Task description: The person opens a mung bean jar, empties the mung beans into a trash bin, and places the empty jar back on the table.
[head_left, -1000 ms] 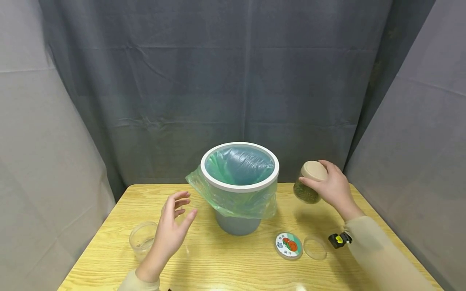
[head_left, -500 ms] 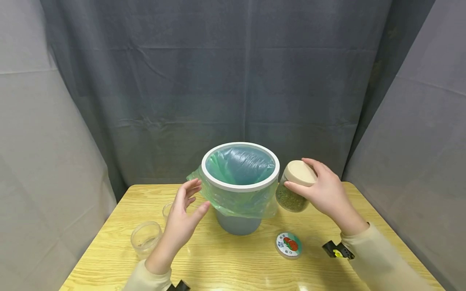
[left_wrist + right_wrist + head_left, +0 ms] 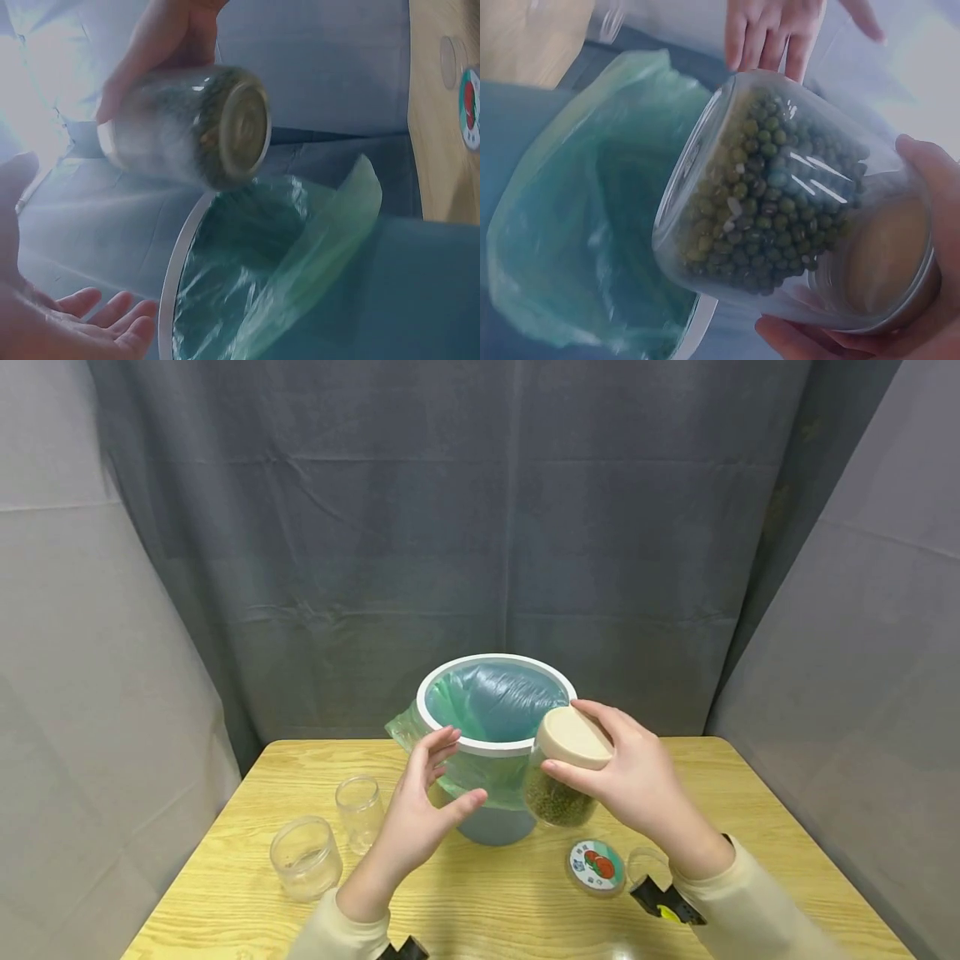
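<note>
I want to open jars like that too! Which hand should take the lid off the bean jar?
Probably the left hand: it is open and free, right beside the jar of green beans. The right hand already grips the jar by its beige lid, over the bin.

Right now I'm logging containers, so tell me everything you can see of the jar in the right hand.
The jar is clear, rounded and part full of small green beans, closed with a flat beige lid. It is tilted in the air, in front of the bin. The right hand grips it at the lid end; nothing else touches it.
</note>
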{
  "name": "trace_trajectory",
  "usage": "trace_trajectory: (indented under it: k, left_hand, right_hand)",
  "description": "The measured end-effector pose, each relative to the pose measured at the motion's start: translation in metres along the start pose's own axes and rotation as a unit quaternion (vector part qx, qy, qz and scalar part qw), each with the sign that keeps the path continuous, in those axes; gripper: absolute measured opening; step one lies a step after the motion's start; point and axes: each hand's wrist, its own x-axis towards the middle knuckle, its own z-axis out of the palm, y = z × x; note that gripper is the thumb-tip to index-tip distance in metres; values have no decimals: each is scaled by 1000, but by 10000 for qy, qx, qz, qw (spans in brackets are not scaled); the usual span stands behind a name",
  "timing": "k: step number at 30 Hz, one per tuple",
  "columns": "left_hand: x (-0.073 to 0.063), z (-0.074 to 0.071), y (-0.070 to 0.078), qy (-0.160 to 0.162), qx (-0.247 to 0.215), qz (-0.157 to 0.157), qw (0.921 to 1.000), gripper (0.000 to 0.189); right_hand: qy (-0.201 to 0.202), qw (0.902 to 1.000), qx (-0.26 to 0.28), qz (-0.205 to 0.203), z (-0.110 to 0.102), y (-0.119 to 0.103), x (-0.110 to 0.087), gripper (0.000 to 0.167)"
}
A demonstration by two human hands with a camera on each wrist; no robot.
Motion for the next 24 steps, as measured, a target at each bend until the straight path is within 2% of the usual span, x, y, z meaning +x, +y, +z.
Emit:
trace_trajectory:
  k: [7,12,17,24]
  left_hand:
    - [-2,16,3,-218,-2,112,9997,87]
    - [-7,21,3,-447,112,149,9988,86]
    - [-11,26,4,-664,120,-12,9977,89]
    - [-17,35,4,-929,-177,-321,9950,94]
  right_hand:
    - [-95,9991,291,-281,11,-18,-9,79]
    - [-256,9974,519,-419,17,-29,-17,78]
    - [-283,9960,575,-624,21,-35,-23,79]
    - [-375,9941,743,-689,28,-39,-28,81]
